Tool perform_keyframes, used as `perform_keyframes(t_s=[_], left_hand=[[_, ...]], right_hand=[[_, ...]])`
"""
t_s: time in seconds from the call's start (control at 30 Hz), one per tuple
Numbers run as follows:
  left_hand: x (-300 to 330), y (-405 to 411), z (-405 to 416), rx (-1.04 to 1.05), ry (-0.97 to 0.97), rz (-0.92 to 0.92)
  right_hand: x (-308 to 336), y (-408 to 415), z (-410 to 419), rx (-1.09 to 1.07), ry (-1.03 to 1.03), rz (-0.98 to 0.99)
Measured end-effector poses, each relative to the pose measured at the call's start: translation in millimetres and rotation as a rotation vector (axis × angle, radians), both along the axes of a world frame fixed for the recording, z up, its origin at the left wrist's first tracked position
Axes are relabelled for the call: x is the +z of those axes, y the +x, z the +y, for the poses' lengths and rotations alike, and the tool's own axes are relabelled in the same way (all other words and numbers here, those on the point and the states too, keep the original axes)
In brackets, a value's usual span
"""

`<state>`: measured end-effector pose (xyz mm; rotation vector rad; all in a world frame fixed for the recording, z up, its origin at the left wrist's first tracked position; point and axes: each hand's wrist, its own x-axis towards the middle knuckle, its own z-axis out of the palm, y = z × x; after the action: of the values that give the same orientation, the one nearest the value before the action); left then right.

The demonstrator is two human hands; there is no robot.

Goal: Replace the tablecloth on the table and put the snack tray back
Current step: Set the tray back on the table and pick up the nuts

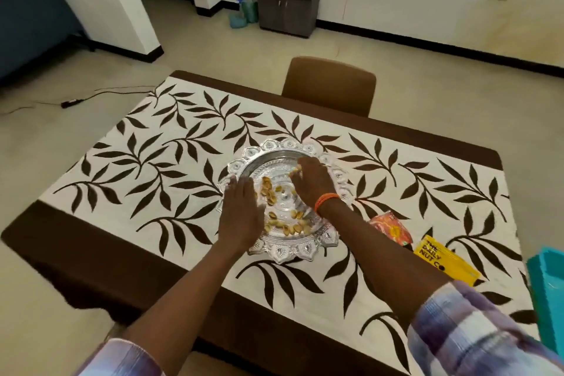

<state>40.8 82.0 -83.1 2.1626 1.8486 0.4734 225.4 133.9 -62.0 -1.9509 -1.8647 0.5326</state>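
A white tablecloth (171,168) with brown leaves and brown borders covers the table. In its middle stands a round silver snack tray (268,149) with a scalloped rim, and several nuts (270,192) lie scattered in it. My left hand (241,210) rests flat over the tray's left rim, fingers straight and together, holding nothing. My right hand (311,180), with an orange band on its wrist, hovers over the tray's right half with fingers curled down. A few nuts show at its fingertips; whether it grips them I cannot tell.
An orange snack packet (393,229) and a yellow nut packet (442,256) lie on the cloth right of the tray. A teal box (546,287) stands at the right edge. A brown chair (329,85) is tucked in at the far side.
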Motion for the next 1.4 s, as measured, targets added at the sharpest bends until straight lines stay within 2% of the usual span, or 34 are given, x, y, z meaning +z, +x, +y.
perform_keyframes(t_s=[0.07,0.1,0.23,0.37,0.43,0.53,0.67,0.73,0.83,0.87,0.93,1.03,1.1,1.17,1.3,1.4], left_hand=[[0,1,-4,-0.017,0.047,-0.030],[1,1,-5,-0.013,0.047,-0.094],[2,-7,-1,0.064,0.025,-0.378],[7,-12,1,0.110,0.005,-0.567],[8,-12,1,0.101,-0.011,-0.557],[9,-9,1,0.096,-0.031,-0.478],[7,-11,1,0.016,0.014,-0.366],[4,-12,0,-0.045,0.014,-0.261],[0,-10,0,-0.111,0.026,-0.101],[-1,-8,-1,-0.136,0.021,-0.046],[-1,-1,0,-0.200,-0.019,0.034],[0,8,1,-0.254,-0.086,0.123],[0,13,2,-0.269,-0.129,0.115],[1,18,3,-0.275,-0.183,0.045],[5,24,4,-0.246,-0.262,-0.041],[6,20,5,-0.256,-0.297,-0.097]], right_hand=[[-8,-12,4,0.026,-0.047,-0.223],[-10,-20,5,0.041,-0.056,-0.266],[-12,-62,3,0.229,-0.027,-0.301],[-7,-80,-20,0.472,0.042,-0.186],[-6,-76,-37,0.593,0.058,-0.156],[-5,-56,-58,0.768,0.060,-0.218],[10,-18,-71,0.851,-0.026,-0.317],[20,-2,-71,0.822,-0.075,-0.301],[30,19,-51,0.525,-0.065,-0.151],[32,23,-42,0.435,-0.051,-0.162],[31,23,-29,0.339,-0.085,-0.274],[22,12,-26,0.312,-0.169,-0.480],[15,4,-36,0.259,-0.157,-0.591],[8,-6,-51,0.182,-0.164,-0.595],[1,-21,-76,0.177,-0.189,-0.376],[11,-17,-57,0.115,-0.131,-0.229]])
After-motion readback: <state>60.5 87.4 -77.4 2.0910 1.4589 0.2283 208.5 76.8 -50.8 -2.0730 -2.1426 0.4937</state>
